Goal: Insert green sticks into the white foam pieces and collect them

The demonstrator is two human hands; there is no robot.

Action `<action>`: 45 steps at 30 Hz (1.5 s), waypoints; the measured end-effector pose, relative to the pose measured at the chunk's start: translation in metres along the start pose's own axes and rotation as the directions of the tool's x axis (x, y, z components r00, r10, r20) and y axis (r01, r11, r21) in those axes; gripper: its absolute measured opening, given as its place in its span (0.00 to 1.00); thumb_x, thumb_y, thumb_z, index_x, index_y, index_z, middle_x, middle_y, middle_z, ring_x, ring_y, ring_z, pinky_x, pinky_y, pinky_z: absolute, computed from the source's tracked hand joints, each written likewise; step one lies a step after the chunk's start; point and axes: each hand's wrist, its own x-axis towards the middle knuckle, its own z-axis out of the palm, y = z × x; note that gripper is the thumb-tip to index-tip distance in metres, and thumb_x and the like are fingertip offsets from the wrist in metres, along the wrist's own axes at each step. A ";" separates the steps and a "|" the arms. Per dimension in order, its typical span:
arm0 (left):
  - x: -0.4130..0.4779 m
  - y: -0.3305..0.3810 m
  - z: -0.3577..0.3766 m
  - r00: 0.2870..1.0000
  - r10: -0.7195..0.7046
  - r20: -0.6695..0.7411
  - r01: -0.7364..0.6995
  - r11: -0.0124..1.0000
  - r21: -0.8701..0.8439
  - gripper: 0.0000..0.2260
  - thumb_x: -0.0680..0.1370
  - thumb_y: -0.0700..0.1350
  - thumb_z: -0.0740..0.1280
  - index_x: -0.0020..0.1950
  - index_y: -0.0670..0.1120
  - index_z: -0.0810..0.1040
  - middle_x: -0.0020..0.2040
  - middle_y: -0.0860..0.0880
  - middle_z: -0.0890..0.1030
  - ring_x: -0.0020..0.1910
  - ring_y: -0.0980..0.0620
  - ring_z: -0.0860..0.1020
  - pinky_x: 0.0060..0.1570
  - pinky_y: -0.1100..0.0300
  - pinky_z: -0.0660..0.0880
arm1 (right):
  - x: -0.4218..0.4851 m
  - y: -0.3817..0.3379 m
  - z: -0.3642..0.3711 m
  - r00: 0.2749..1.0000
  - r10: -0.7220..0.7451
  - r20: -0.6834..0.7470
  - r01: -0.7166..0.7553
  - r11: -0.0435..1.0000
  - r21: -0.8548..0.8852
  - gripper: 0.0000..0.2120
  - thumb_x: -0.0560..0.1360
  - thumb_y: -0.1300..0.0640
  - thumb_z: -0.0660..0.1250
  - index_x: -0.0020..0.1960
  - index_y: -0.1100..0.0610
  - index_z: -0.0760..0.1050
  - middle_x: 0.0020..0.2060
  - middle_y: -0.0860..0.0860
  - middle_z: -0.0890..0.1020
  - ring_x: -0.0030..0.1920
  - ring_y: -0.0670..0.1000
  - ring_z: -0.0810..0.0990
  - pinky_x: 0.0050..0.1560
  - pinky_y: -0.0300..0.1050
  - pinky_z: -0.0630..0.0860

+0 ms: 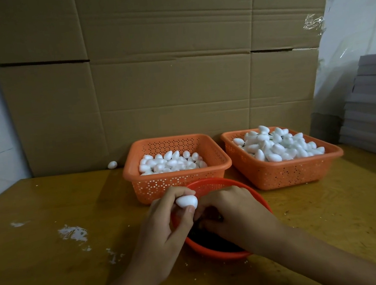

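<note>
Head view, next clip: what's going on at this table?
A person is working over a round red bowl on the wooden table. The left hand pinches one white foam piece over the bowl, while the right hand reaches into its dark contents; whether it holds a stick is hidden. Behind stand the left orange basket and the fuller right orange basket, both holding foam pieces. A stray foam piece lies by the cardboard.
</note>
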 end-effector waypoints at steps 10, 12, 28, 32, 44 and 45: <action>0.000 0.001 -0.001 1.000 0.007 0.003 -0.007 1.000 0.003 0.11 0.79 0.62 0.61 0.60 0.66 0.76 0.54 0.59 0.81 0.53 0.50 0.82 0.53 0.50 0.80 | 0.001 -0.002 0.000 0.998 -0.053 -0.039 0.053 0.999 0.001 0.10 0.75 0.54 0.73 0.52 0.41 0.79 0.50 0.37 0.83 0.52 0.38 0.78 0.44 0.29 0.68; 0.000 0.001 -0.001 1.000 0.004 0.004 -0.004 1.000 0.003 0.11 0.80 0.63 0.61 0.60 0.66 0.76 0.54 0.59 0.81 0.52 0.51 0.82 0.53 0.52 0.79 | 0.001 -0.002 0.000 0.997 -0.061 -0.051 0.061 0.998 0.008 0.10 0.75 0.54 0.74 0.52 0.41 0.80 0.51 0.36 0.83 0.53 0.38 0.79 0.46 0.28 0.69; 0.001 0.001 -0.001 1.000 -0.003 0.001 0.003 1.000 0.016 0.09 0.81 0.54 0.63 0.60 0.65 0.75 0.50 0.62 0.80 0.52 0.53 0.81 0.53 0.63 0.73 | 0.005 0.009 -0.005 0.977 0.210 0.025 -0.207 0.925 0.317 0.08 0.75 0.59 0.76 0.49 0.46 0.86 0.37 0.35 0.84 0.43 0.37 0.83 0.50 0.40 0.81; 0.001 0.002 -0.001 1.000 0.002 0.018 -0.003 1.000 0.028 0.09 0.81 0.54 0.64 0.59 0.66 0.75 0.54 0.61 0.80 0.52 0.52 0.80 0.54 0.58 0.76 | 0.006 0.011 -0.006 0.969 0.242 0.046 -0.240 0.890 0.388 0.07 0.76 0.61 0.75 0.48 0.49 0.86 0.36 0.42 0.86 0.38 0.42 0.85 0.44 0.39 0.82; 0.001 0.003 -0.001 1.000 0.001 0.028 -0.003 0.998 0.058 0.12 0.83 0.42 0.68 0.62 0.59 0.77 0.59 0.59 0.80 0.61 0.52 0.79 0.57 0.50 0.80 | 0.007 0.016 -0.003 0.964 0.254 0.075 -0.257 0.833 0.490 0.09 0.77 0.64 0.73 0.49 0.50 0.85 0.42 0.50 0.87 0.39 0.51 0.87 0.43 0.50 0.86; 0.000 0.002 -0.001 1.000 0.003 0.028 -0.005 0.998 0.061 0.14 0.83 0.41 0.68 0.62 0.59 0.77 0.59 0.59 0.80 0.61 0.52 0.79 0.56 0.50 0.79 | 0.007 0.016 -0.002 0.963 0.258 0.074 -0.259 0.821 0.510 0.09 0.78 0.64 0.73 0.50 0.50 0.85 0.43 0.49 0.87 0.40 0.51 0.87 0.43 0.49 0.86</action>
